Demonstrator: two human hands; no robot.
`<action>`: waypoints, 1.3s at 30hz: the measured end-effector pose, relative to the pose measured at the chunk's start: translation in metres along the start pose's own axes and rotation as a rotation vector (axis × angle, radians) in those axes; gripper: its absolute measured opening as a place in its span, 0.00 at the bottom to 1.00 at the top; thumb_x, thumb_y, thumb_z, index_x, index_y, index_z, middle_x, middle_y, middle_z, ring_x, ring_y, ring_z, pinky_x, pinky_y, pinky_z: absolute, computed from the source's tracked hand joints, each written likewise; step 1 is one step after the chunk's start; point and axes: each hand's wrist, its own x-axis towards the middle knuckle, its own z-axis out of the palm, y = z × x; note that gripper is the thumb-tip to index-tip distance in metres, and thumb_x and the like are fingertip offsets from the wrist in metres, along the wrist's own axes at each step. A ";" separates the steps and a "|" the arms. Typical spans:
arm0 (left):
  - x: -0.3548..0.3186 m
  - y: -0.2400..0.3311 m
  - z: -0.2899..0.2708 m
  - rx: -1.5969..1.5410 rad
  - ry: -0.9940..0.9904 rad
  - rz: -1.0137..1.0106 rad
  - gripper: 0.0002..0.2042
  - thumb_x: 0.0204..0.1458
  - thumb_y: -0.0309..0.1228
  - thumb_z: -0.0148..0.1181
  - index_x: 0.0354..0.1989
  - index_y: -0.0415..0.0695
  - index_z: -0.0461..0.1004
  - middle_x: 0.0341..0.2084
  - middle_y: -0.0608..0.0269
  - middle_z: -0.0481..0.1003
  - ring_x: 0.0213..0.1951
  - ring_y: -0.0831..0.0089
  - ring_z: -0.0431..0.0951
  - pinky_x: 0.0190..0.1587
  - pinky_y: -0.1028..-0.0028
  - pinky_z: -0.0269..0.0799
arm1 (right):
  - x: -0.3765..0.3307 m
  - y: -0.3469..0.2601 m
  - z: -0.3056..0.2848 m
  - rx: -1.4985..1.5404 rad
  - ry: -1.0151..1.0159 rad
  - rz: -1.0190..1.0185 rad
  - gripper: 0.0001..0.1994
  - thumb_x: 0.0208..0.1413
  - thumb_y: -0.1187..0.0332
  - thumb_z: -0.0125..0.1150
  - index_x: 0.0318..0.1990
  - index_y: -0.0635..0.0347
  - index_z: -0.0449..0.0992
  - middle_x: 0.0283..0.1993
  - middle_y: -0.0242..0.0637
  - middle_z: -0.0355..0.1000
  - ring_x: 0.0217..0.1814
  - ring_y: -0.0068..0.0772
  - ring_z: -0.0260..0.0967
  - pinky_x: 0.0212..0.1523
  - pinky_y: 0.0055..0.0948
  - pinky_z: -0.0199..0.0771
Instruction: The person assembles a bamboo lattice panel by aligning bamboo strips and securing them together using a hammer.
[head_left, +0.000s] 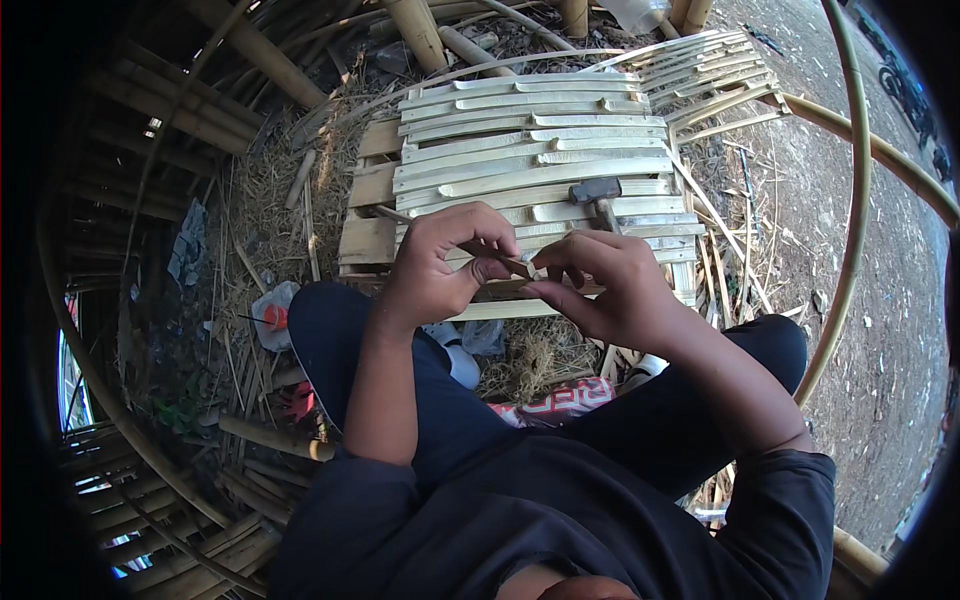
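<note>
My left hand is closed around a thin brown stick-like piece, whose near end pokes out between thumb and fingers. What looks like its other end shows beyond the knuckles, to the left. Close beside that tip, my right hand is bent in a pinch, thumb and fingers almost together; whether something small is between them cannot be made out. Both hands are over the near edge of a panel of pale split-bamboo slats. A hammer with a dark head lies on the slats, just beyond my right hand.
Flat wooden boards show at the panel's left side. A smaller slatted piece lies at the far right. Bamboo poles curve along the right, and more stand at left. Straw, shavings and a plastic bag litter the ground.
</note>
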 end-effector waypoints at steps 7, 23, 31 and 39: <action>0.000 0.006 0.014 -0.015 0.117 -0.086 0.15 0.42 0.04 0.52 0.32 0.36 0.76 0.31 0.62 0.77 0.34 0.76 0.81 0.35 0.78 0.79 | 0.007 0.002 -0.004 -0.022 0.082 -0.211 0.14 0.53 0.66 0.74 0.44 0.63 0.80 0.28 0.36 0.75 0.26 0.27 0.72 0.26 0.28 0.70; -0.004 0.002 0.010 0.032 0.166 0.044 0.15 0.38 0.04 0.58 0.31 0.38 0.80 0.26 0.59 0.78 0.31 0.72 0.82 0.32 0.75 0.80 | 0.011 -0.012 -0.005 0.458 -0.228 0.540 0.18 0.65 0.58 0.64 0.34 0.68 0.80 0.24 0.30 0.74 0.26 0.14 0.67 0.25 0.22 0.66; -0.003 -0.015 -0.013 0.536 -0.039 -0.131 0.18 0.45 0.15 0.66 0.46 0.43 0.80 0.38 0.55 0.79 0.42 0.55 0.80 0.46 0.63 0.76 | 0.009 0.002 0.003 0.105 -0.035 0.343 0.18 0.68 0.63 0.57 0.28 0.65 0.78 0.17 0.27 0.69 0.20 0.14 0.63 0.20 0.24 0.60; 0.004 0.002 0.003 0.528 0.071 0.091 0.22 0.43 0.11 0.62 0.48 0.43 0.80 0.35 0.55 0.79 0.36 0.58 0.80 0.38 0.63 0.74 | 0.005 -0.012 -0.013 0.341 0.122 0.249 0.17 0.62 0.66 0.61 0.22 0.66 0.75 0.13 0.30 0.67 0.17 0.14 0.61 0.18 0.25 0.58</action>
